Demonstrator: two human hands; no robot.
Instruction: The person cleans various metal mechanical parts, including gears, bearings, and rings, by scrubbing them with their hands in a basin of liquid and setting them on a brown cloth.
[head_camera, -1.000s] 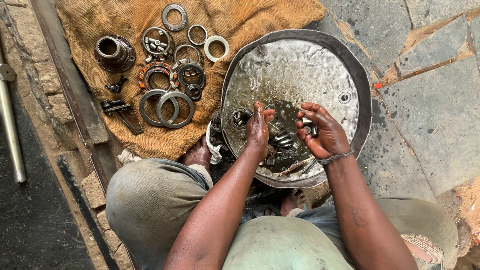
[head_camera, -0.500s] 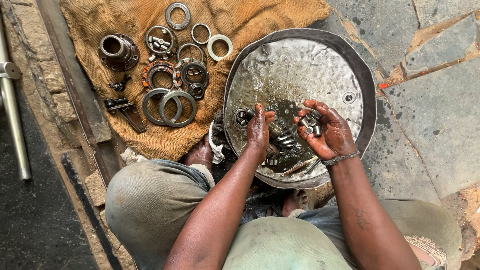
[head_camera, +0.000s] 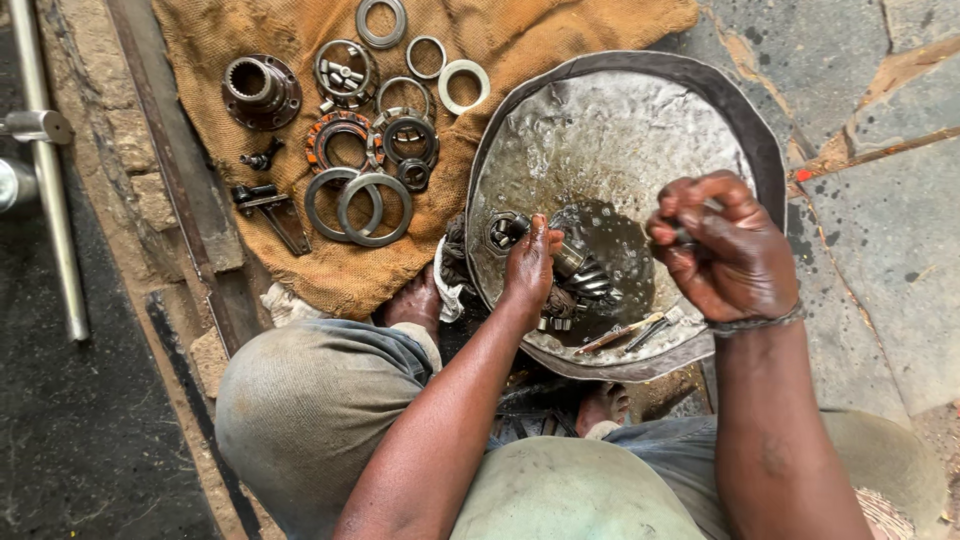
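burlap sacking (head_camera: 480, 60) covers the ground at the upper left, and on it lie cleaned metal parts: a flanged hub (head_camera: 262, 90), several bearing rings (head_camera: 358, 200), an orange-caged bearing (head_camera: 340, 145) and a small dark bracket (head_camera: 268, 210). beside it sits a wide, dented metal basin (head_camera: 620, 130) with a dark pool of oily liquid in its lower middle.

the right hand (head_camera: 725, 245) has changed most. half a second ago it lay palm up and half open over the basin, with a few short steel rollers showing in the cupped palm. now it has turned over and lifted toward the basin's right rim, and its grip is curled nearly closed into a loose fist. only a small bit of metal shows between thumb and forefinger, so the rollers appear to be enclosed in it, though how many cannot be told.

the left hand (head_camera: 528, 265) has barely moved. it rests fingers down in the dark pool, its fingertips on a toothed gear cluster (head_camera: 580, 278) lying in the liquid; whether it is gripping that piece or only steadying it cannot be told. a hex nut-like part (head_camera: 505, 232) sits just beside this hand at the pool's edge, and two thin tools (head_camera: 630, 332) lie near the basin's lower rim.

judging from this, the small rollers have been gathered up out of the wash, while the gear cluster stays in the liquid under the left hand.
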